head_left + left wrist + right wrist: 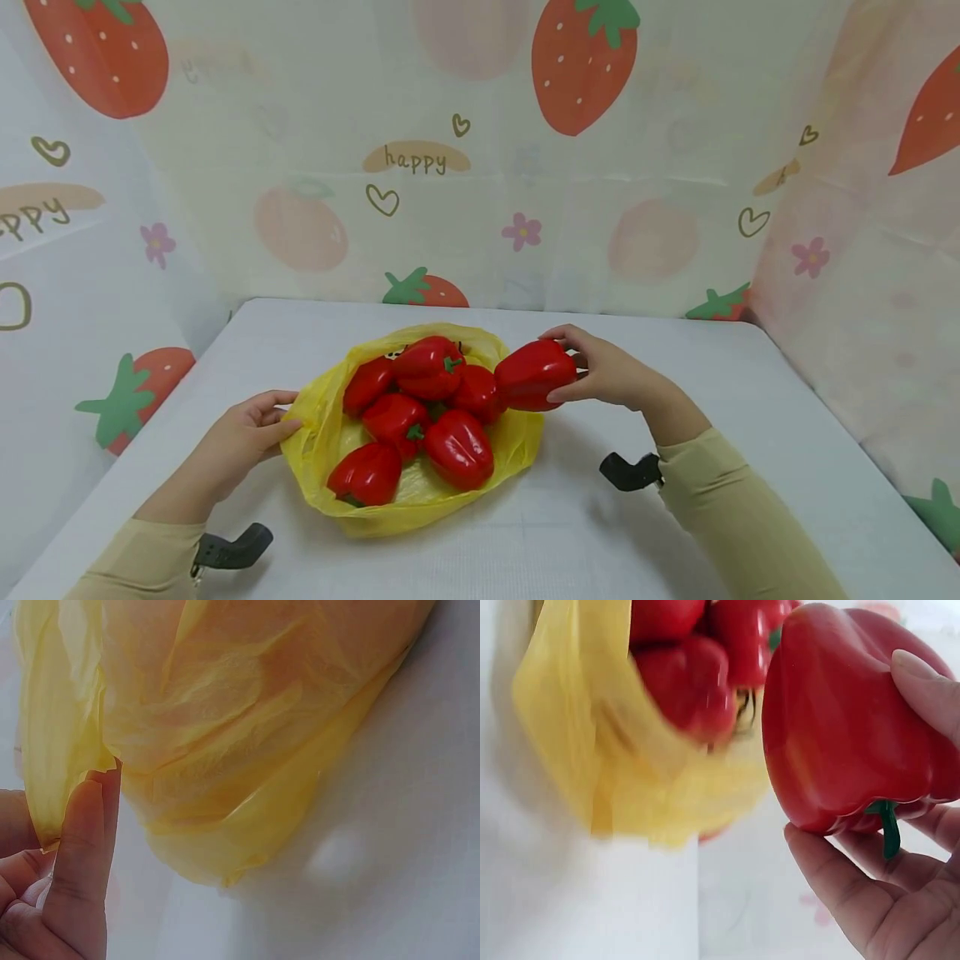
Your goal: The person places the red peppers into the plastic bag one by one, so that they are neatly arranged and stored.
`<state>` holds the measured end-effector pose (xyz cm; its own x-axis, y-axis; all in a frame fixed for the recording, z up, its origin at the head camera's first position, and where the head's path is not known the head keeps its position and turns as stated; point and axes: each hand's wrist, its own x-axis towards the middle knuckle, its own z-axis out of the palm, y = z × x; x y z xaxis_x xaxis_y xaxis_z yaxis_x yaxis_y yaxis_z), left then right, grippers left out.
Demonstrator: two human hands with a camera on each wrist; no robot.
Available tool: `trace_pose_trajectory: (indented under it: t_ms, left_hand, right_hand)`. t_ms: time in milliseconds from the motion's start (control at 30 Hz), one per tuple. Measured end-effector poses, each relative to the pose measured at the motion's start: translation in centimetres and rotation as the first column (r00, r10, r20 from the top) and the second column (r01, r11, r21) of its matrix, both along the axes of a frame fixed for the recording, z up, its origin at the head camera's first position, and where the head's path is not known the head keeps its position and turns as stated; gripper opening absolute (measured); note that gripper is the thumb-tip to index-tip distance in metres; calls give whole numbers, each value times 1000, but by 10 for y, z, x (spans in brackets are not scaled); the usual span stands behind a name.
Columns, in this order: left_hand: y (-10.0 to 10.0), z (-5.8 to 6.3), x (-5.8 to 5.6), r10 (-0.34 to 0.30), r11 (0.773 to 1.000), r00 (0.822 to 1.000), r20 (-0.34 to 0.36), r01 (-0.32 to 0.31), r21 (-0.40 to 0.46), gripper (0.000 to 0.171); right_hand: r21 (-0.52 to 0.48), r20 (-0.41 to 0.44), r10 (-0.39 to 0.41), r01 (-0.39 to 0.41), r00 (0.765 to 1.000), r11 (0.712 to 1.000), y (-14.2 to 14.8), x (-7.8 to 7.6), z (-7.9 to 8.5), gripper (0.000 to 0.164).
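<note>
A yellow plastic bag [412,521] lies on the table with its mouth spread wide, several glossy red bell peppers [459,450] heaped inside. My left hand [243,437] pinches the bag's left rim between thumb and fingers; the left wrist view shows the thin film [64,750] caught there. At the bag's right rim, my right hand [611,371] grips one more red bell pepper [534,375], thumb on one side and fingers on the other. Its green stem [889,829] points toward the palm in the right wrist view. In the head view this pepper overlaps the bag's right edge.
The bag stands on a white table [600,533]. Behind it hangs a pale curtain [465,233] printed with strawberries, hearts and flowers, and similar cloth closes both sides. A black wrist mount [236,547] juts from the left sleeve, another black mount [630,472] from the right.
</note>
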<state>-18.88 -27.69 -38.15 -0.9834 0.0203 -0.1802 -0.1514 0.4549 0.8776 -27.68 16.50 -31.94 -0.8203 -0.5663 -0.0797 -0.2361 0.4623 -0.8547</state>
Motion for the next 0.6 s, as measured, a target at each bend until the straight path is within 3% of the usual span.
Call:
trace_pose_trajectory:
  t_ms: [600]
  left_hand:
    - [-3, -6, -2, -6, 1000, 1000, -8, 6, 1, 56]
  right_hand:
    - [-58, -39, 183, -185, 982, 981, -63, 14, 2, 68]
